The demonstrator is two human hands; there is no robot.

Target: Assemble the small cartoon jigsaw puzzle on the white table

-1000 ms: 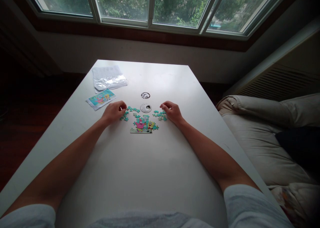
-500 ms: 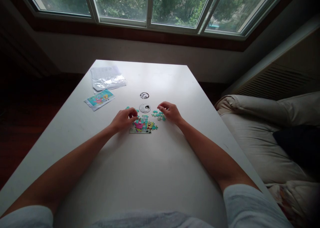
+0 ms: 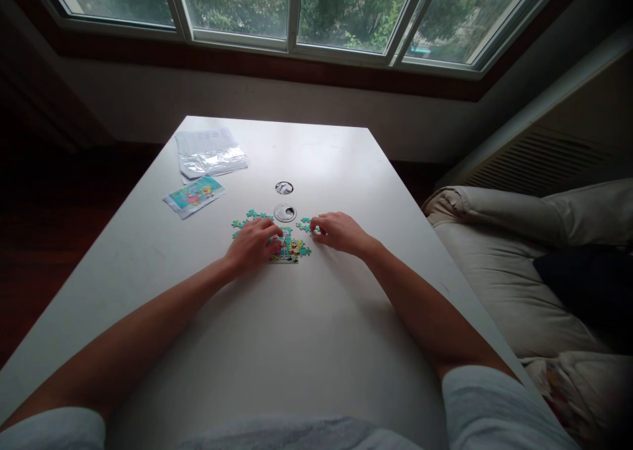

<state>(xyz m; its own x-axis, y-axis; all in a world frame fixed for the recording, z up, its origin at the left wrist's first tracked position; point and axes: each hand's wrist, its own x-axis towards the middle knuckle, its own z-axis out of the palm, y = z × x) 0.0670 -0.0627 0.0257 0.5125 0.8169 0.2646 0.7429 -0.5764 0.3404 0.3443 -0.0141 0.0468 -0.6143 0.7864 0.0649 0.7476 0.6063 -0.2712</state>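
A small, partly built cartoon jigsaw puzzle (image 3: 291,249) lies in the middle of the white table (image 3: 277,344). My left hand (image 3: 254,242) rests over the puzzle's left part, fingers curled and pressing down on it. My right hand (image 3: 339,231) sits just right of the puzzle, fingertips pinched at a teal piece at the loose pieces (image 3: 305,225). More loose teal pieces (image 3: 252,216) lie scattered behind my left hand.
A round metal lid (image 3: 285,213) and a cable hole (image 3: 283,188) sit beyond the puzzle. A picture card (image 3: 194,196) and a clear plastic bag on paper (image 3: 210,153) lie at the far left. A cushioned sofa (image 3: 519,265) borders the table's right edge.
My left hand moved right from the loose pieces onto the assembled puzzle. My right hand slid left and nearer, closing in on the puzzle's right edge.
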